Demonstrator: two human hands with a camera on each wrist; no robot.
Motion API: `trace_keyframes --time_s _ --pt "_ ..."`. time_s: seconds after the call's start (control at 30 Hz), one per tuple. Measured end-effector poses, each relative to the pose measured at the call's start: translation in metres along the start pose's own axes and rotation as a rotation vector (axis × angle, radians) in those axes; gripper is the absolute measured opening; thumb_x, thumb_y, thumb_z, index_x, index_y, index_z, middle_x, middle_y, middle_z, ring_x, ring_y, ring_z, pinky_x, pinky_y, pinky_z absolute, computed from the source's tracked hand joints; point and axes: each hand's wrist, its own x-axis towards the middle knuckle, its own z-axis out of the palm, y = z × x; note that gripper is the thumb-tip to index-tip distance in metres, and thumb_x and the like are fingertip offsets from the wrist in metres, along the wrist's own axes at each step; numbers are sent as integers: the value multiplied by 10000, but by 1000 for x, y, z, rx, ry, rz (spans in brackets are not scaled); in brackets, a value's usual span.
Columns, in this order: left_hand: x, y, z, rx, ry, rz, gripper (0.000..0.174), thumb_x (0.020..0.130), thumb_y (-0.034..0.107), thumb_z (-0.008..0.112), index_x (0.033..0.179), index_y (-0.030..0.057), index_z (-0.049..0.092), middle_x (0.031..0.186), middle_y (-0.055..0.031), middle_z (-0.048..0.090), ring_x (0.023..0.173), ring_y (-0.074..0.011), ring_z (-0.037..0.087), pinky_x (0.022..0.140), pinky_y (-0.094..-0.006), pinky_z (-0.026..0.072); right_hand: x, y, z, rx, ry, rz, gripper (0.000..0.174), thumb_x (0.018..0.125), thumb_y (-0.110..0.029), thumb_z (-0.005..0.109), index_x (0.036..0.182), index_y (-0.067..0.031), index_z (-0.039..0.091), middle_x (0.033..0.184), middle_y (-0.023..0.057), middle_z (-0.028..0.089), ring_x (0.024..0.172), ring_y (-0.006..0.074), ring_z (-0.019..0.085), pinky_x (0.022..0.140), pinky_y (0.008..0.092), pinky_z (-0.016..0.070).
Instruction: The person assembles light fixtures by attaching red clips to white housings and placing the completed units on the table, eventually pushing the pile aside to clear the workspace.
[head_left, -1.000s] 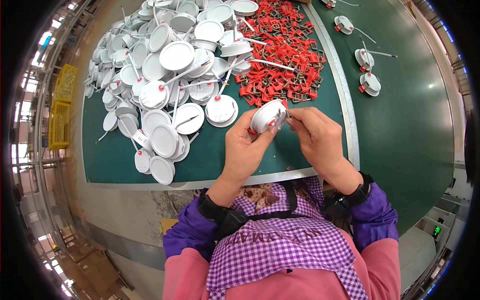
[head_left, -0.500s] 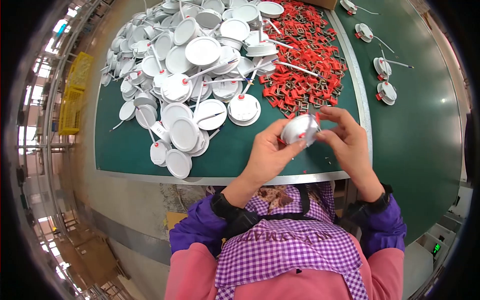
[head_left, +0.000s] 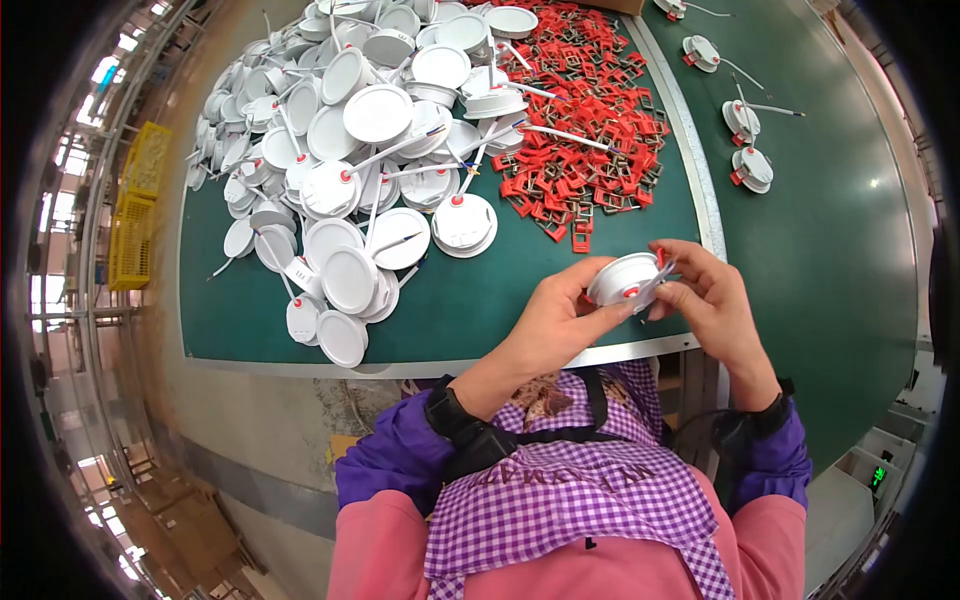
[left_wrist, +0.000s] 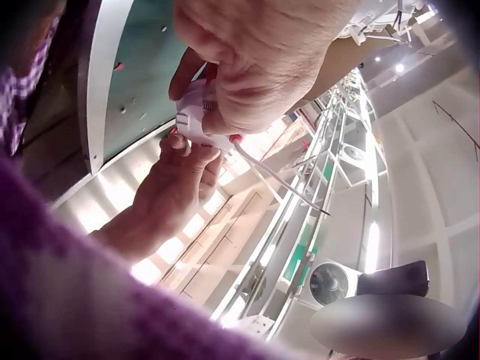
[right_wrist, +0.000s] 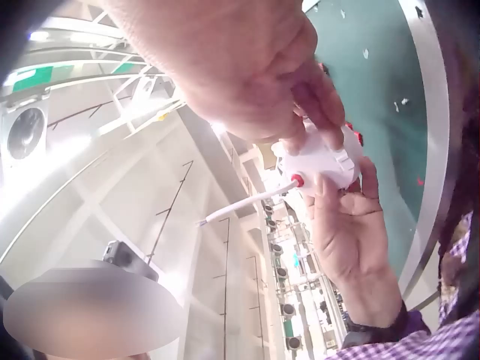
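A white round downlight (head_left: 622, 280) with a red cable grommet is held between both hands above the green table. My left hand (head_left: 560, 315) grips its left side, thumb along the near edge and fingers round the body. On the other side my right hand (head_left: 715, 300) pinches at the rim, index finger and thumb at a red clip (head_left: 660, 257). The downlight's back (right_wrist: 319, 161) faces the right wrist view, its white cable (right_wrist: 247, 204) hanging free. Fingers partly hide the clip.
A large heap of white downlights (head_left: 380, 113) covers the table's left and back. Beside it spreads a pile of red clips (head_left: 590, 130) with metal springs. Past a metal edge strip (head_left: 690, 150), several downlights with clips (head_left: 752, 170) lie on a second green surface (head_left: 830, 260).
Both hands have carried the downlight rightward and nearer to the body, away from the red clip pile. The right fingers have shifted at the clip side, and the head view has moved slightly.
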Motion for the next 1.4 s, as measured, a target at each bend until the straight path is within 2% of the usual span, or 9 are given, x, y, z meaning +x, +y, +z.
trace_keyframes --time_s 0.17,0.27,0.33,0.43,0.67,0.97,1.17,1.33,1.4 --pt "3 19 -36 1036 426 539 486 826 153 663 1252 -3 488 1175 -160 566 1035 -268 570 870 -354 453 13 14 -84 -235 320 -75 324 866 -98 597 1155 45 561 975 87 607 675 92 588 588 234 494" --pt "2 26 -70 1209 665 591 471 827 111 633 1250 -23 476 1183 -198 538 1074 -331 527 911 -367 422 14 25 -148 -335 432 53 326 860 -130 607 1148 21 579 960 81 631 665 125 607 573 239 482" --pt "7 22 -83 1414 758 595 458 813 68 614 1234 -44 471 1170 -216 522 1113 -358 466 957 -394 375 16 23 -149 -1157 711 -134 289 858 -127 601 1126 -19 596 971 93 643 727 194 631 617 282 494" --pt "15 11 -89 1382 732 483 482 797 49 611 1243 -49 457 1136 -223 514 1116 -362 429 956 -417 350 23 -5 -80 -1066 799 -310 256 837 -72 571 1088 -48 608 1030 111 624 824 264 630 697 326 502" --pt "13 18 -79 1429 700 455 274 751 30 643 998 -40 545 991 -170 540 998 -346 469 863 -425 383 63 10 19 -1232 -19 -819 194 763 -45 551 948 -57 607 1106 115 556 963 281 570 789 345 487" --pt "-4 12 -59 427 641 557 98 951 97 483 998 12 487 1011 -69 578 858 -111 534 778 -224 413 71 18 29 -1190 -121 -872 81 778 -76 572 848 -40 551 1020 103 570 887 261 568 745 351 484" --pt "-4 21 -45 -285 415 250 347 886 55 585 1199 -8 450 1074 -92 571 1009 -154 560 877 -303 468 63 11 25 -209 9 -163 133 802 -47 602 903 18 542 713 86 609 589 115 572 551 274 458" --pt "0 19 -36 -339 345 129 468 844 15 622 1260 -50 418 1148 -142 573 1062 -187 564 913 -324 467 58 -6 32 -439 181 -180 89 791 -50 608 858 2 582 700 86 612 602 136 600 549 285 463" --pt "1 18 -28 -252 371 130 450 837 6 627 1241 -51 438 1122 -136 586 1030 -185 582 897 -320 478 59 -3 38 -656 279 -527 83 778 -48 616 850 -13 595 712 111 606 633 231 617 563 320 469"
